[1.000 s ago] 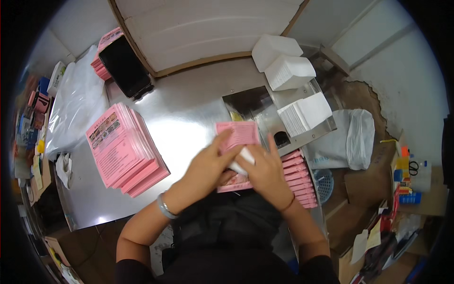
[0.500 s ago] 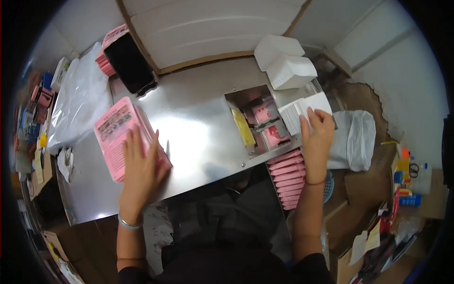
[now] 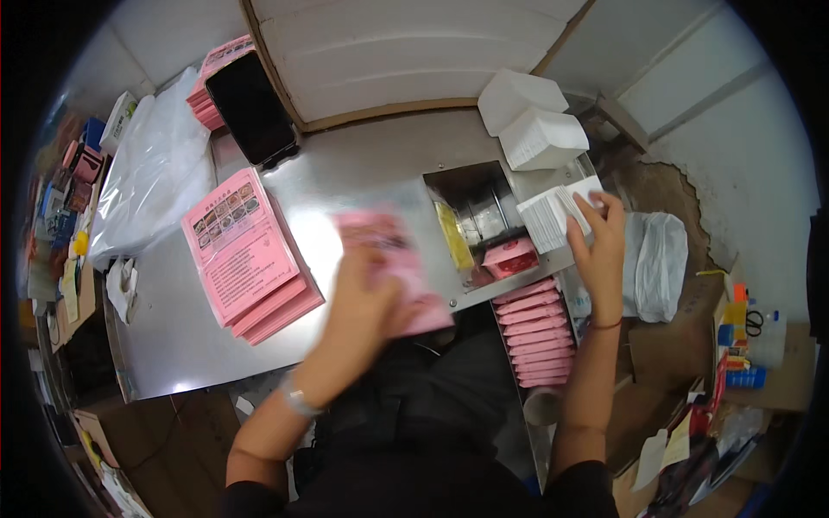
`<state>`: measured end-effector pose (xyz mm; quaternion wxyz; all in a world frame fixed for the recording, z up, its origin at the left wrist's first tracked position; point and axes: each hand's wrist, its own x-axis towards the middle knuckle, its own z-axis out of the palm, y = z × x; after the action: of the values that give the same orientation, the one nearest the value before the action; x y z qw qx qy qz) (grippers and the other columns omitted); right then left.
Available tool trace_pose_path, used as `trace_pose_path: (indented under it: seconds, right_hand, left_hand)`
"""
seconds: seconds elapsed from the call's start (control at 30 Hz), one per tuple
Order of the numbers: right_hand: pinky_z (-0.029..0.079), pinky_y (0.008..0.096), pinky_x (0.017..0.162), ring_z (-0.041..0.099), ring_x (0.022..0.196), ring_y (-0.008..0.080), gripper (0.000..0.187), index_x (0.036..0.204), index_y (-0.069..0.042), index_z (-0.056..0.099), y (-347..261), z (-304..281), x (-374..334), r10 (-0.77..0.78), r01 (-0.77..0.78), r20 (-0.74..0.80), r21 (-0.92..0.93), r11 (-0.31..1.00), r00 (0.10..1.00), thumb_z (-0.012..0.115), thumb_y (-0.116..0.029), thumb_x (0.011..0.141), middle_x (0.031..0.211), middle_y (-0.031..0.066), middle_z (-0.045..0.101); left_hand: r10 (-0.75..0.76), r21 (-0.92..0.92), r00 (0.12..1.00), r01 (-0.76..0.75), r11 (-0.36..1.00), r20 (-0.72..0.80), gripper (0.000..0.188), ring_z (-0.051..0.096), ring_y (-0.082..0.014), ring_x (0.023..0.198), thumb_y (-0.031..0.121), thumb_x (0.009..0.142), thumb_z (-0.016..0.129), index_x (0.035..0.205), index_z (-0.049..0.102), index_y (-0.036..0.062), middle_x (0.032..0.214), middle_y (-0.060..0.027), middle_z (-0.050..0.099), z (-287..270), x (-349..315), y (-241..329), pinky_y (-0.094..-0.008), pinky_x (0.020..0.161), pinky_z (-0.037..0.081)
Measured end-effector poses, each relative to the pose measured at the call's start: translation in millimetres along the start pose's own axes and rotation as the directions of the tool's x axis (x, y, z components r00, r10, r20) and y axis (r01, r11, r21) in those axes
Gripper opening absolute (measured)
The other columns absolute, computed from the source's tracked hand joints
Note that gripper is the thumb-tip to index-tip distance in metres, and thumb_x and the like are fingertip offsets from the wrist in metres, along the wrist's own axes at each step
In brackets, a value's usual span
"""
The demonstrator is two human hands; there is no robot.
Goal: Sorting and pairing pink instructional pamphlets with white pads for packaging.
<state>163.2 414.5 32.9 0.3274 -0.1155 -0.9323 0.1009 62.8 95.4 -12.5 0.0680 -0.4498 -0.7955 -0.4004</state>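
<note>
The left hand (image 3: 367, 298) holds a blurry pink sheet (image 3: 393, 259) over the table (image 3: 345, 173). The right hand (image 3: 600, 250) pinches white papers (image 3: 553, 216) from a stack.

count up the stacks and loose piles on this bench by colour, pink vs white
pink: 4 – the flat stack of pink leaflets, the pink stack under the dark phone, the row of pink packets, the blurred pink sheet in the left hand
white: 3 – two white blocks, the fanned white stack at the right hand
total: 7
</note>
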Motion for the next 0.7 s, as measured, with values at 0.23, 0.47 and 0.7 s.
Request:
trace_pose_path:
  seconds: [0.23, 0.47, 0.7]
  right_hand:
    - [0.040, 0.0483, 0.103, 0.054, 0.115, 0.0343, 0.043, 0.114, -0.002, 0.066, -86.6, 26.6, -63.4, 0.219, -0.213, 0.033, 0.404, 0.890, 0.975, 0.070, -0.006, 0.071, 0.118, 0.0159, 0.060]
    - [0.025, 0.0612, 0.111, 0.050, 0.124, 0.0322, 0.036, 0.118, -0.009, 0.065, -138.8, 68.0, -61.3, -0.293, 0.254, 0.357, 0.152, 0.955, 0.887, 0.056, -0.012, 0.083, 0.127, 0.0156, 0.056]
    - [0.030, 0.0530, 0.111, 0.056, 0.122, 0.0353, 0.040, 0.124, -0.005, 0.062, -95.4, 47.8, -36.9, -0.176, -0.047, 0.367, 0.526, 0.849, 0.913, 0.054, -0.002, 0.085, 0.129, 0.0159, 0.061]
  left_hand:
    - [0.022, 0.029, 0.982, -0.028, 0.999, 0.187, 0.044, 0.046, -0.0449, 0.124, 0.009, 0.069, 0.074, 0.111, 0.059, 0.0019, 0.134, -0.0235, 0.048, 18.4, -4.2, 5.2, -0.0512, 0.103, 0.039]
    - [-0.097, 0.128, 0.992, 0.086, 0.988, 0.081, 0.042, 0.046, -0.0410, 0.120, 0.012, 0.067, 0.074, 0.103, 0.054, 0.0021, 0.129, -0.0218, 0.048, 14.5, -14.9, 2.0, -0.0533, 0.099, 0.036]
    - [-0.045, 0.160, 0.993, 0.028, 0.987, 0.107, 0.046, 0.044, -0.0398, 0.124, 0.014, 0.068, 0.071, 0.110, 0.057, 0.0017, 0.131, -0.0205, 0.048, 15.9, -18.6, -1.2, -0.0522, 0.104, 0.034]
